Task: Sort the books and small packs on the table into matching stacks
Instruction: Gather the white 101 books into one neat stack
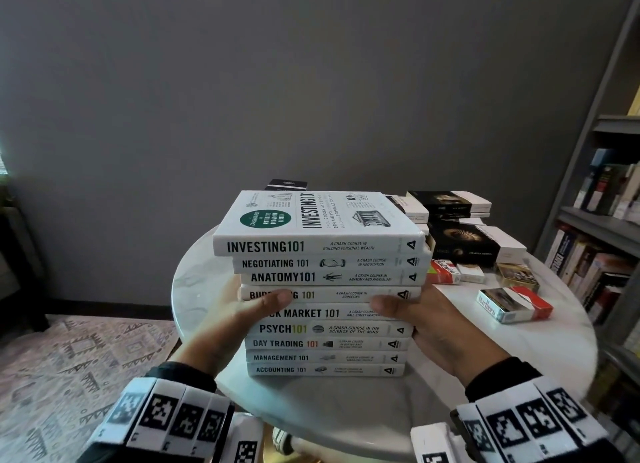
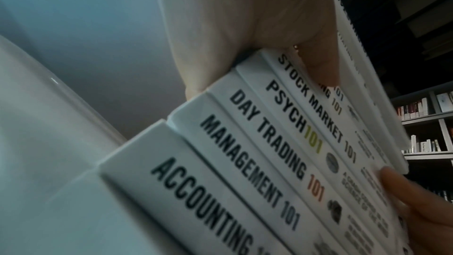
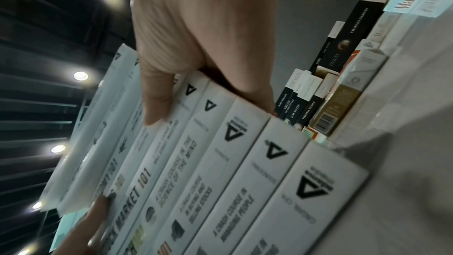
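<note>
White hardcovers, nine of them, all the "101" series, piled spine-out into one stack near the front of the round marble bench. The left hand and right hand clamp the stack from either side around the middle, thumbs curled over the spines at the Budgeting / Stock Market level, fingers hidden round the ends, so both are gripping, not spread.

Here's what worries me. The top four books already sit a bit skewed and overhang the lower ones, with Investing 101 sticking out furthest to the left. The grip looks like it only really squeezes the middle books, so if the stack gets lifted or shoved, I'd guess the top ones slide off, or the bottom ones (Management, Accounting) stay behind or drop out.

Also, the stack sits close to the front edge of the bench, so a tug toward the body could tip it over the side. On the right, the black paperbacks and the cigarette packs sit near enough that a sideways push might knock them around.
</note>
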The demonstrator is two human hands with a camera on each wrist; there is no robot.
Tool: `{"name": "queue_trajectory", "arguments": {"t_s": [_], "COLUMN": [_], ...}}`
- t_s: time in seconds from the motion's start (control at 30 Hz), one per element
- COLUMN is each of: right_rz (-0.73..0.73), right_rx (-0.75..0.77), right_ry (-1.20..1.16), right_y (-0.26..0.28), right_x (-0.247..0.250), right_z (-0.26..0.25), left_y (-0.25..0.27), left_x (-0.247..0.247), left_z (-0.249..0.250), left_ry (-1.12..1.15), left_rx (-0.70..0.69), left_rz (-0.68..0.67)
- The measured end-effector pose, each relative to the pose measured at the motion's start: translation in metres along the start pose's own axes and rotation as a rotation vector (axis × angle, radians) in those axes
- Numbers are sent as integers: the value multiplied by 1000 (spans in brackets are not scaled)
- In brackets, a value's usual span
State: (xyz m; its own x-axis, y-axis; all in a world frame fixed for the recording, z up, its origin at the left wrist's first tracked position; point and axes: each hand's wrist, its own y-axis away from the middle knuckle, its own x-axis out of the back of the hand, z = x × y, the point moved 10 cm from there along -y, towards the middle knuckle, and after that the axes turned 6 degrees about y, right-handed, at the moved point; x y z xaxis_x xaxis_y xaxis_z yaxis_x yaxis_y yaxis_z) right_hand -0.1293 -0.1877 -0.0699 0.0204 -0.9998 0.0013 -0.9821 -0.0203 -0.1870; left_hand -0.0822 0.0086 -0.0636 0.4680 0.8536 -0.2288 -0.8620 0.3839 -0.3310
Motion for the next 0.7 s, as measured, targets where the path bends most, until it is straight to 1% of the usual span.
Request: {"name": "queue_trajectory", "arguments": {"t_s": [0.17, 0.23, 0.3, 0.43, 0.7], "right_rz": [194, 239, 266, 289, 270], "right_rx": [180, 202, 207, 212, 213], "right_ry": [60, 68, 57, 76, 98], "right_y": [11, 13, 13, 13, 12], "right_x": [7, 9, 10, 11, 10], "right_z": [-20, -22, -22, -19, -16], "left_y": [9, 13, 16, 16, 19], "left_x": [11, 13, 17, 16, 13], "left_z": [12, 12, 11, 14, 18], "left_ry": [-82, -124, -135, -162, -152], "left_rx": [-174, -224, -238, -252, -270], "left_rz": [231, 300, 352, 365, 361]}}
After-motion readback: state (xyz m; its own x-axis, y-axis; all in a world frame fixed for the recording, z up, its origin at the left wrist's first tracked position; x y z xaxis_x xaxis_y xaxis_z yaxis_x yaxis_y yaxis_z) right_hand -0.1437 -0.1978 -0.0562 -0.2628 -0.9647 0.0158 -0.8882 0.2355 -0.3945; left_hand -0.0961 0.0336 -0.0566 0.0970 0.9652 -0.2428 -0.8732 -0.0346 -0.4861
